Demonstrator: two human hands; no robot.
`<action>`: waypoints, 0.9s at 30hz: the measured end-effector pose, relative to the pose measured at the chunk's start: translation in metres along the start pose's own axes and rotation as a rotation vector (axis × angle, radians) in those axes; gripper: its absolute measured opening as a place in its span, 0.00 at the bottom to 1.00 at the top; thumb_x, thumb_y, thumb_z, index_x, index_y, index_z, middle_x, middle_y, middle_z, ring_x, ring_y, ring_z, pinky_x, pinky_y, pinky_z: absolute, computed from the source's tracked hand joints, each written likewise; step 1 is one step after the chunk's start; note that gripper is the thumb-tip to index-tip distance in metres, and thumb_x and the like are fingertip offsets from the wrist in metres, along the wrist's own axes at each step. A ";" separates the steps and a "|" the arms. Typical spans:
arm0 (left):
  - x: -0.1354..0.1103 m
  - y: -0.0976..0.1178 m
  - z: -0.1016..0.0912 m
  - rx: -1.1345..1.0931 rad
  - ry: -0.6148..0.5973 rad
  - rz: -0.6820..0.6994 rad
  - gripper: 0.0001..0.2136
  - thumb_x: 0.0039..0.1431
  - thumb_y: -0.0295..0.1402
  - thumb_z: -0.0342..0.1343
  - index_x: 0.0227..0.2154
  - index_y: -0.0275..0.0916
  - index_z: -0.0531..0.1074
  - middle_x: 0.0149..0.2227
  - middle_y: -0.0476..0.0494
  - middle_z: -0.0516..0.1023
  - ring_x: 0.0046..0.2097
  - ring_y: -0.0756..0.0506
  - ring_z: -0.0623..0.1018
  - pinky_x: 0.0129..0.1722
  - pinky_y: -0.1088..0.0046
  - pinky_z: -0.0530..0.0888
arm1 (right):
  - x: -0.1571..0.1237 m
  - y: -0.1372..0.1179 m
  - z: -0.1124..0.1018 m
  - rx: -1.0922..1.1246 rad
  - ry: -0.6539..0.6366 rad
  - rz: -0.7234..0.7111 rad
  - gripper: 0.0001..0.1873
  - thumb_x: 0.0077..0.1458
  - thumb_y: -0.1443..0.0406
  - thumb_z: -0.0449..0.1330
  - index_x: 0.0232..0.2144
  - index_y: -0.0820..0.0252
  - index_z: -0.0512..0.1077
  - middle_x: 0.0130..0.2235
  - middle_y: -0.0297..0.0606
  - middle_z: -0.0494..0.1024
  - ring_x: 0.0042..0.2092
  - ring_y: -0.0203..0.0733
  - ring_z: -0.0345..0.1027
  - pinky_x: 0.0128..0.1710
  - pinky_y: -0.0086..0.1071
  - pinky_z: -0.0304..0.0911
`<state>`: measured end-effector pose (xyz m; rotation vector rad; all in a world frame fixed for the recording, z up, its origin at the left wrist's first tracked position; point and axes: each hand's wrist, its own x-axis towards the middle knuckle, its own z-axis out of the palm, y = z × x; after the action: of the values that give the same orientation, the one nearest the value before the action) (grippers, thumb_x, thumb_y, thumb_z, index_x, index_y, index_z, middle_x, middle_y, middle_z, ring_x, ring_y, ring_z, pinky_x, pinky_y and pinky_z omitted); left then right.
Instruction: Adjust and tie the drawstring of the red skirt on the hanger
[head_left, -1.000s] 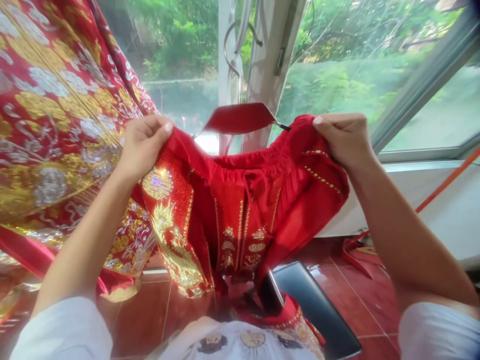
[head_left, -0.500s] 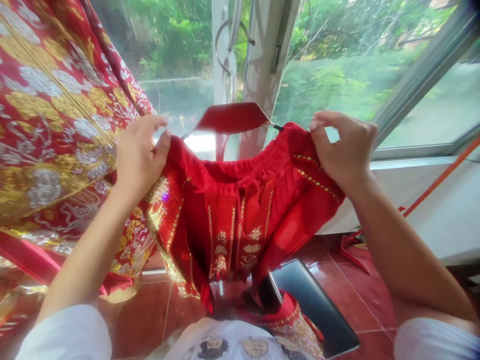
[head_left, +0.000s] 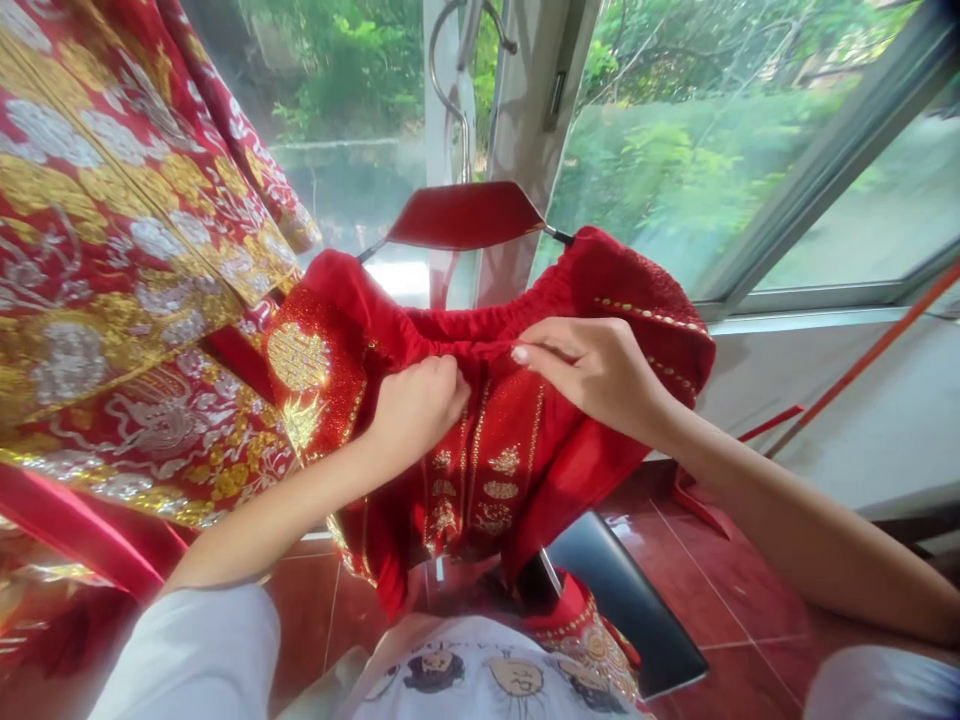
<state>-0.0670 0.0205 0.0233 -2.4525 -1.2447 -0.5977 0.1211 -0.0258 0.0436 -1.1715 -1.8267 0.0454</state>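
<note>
A red garment [head_left: 495, 420] with gold embroidery, gold beading and a gathered neck-like band hangs from a clip hanger [head_left: 465, 215] with a red middle piece and a metal hook. At the front of the band, my right hand [head_left: 592, 370] pinches a thin red drawstring [head_left: 499, 346] between thumb and finger. My left hand [head_left: 424, 400] is closed beside it, against the garment just below the band. Its fingertips face away, so what they hold is hidden.
A red, gold and silver embroidered garment [head_left: 142, 240] hangs at the left. Behind are window panes and a white frame [head_left: 517, 120]. Below lie a dark flat panel [head_left: 630, 600] and a red embroidered cloth [head_left: 585, 640] on the red tiled floor [head_left: 720, 570]. An orange pole [head_left: 877, 360] leans at the right.
Both hands have left the garment's top corners by the hanger ends and come inward to the middle of the band. The right hand now has hold of the drawstring.
</note>
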 end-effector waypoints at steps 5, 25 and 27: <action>0.006 0.003 0.000 -0.078 0.005 -0.053 0.16 0.64 0.44 0.51 0.34 0.33 0.70 0.33 0.35 0.78 0.34 0.38 0.80 0.27 0.70 0.69 | -0.007 -0.024 0.002 0.598 -0.163 0.437 0.09 0.52 0.65 0.59 0.24 0.64 0.69 0.20 0.32 0.66 0.18 0.25 0.49 0.16 0.24 0.44; -0.020 -0.012 0.018 -0.930 0.224 -0.010 0.13 0.58 0.38 0.59 0.24 0.36 0.67 0.21 0.54 0.67 0.24 0.55 0.64 0.24 0.80 0.61 | -0.002 -0.018 0.015 0.573 -0.200 0.735 0.06 0.45 0.73 0.57 0.20 0.66 0.72 0.18 0.34 0.68 0.17 0.27 0.53 0.16 0.26 0.47; -0.018 -0.017 0.011 -0.885 0.256 0.067 0.14 0.58 0.38 0.59 0.21 0.36 0.67 0.20 0.54 0.66 0.23 0.55 0.63 0.23 0.80 0.59 | -0.001 -0.023 0.015 0.536 -0.184 0.678 0.08 0.49 0.71 0.57 0.20 0.66 0.72 0.15 0.31 0.63 0.16 0.25 0.47 0.17 0.26 0.40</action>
<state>-0.0882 0.0226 0.0062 -2.9047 -0.8888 -1.6659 0.0946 -0.0329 0.0452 -1.3528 -1.3533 0.9917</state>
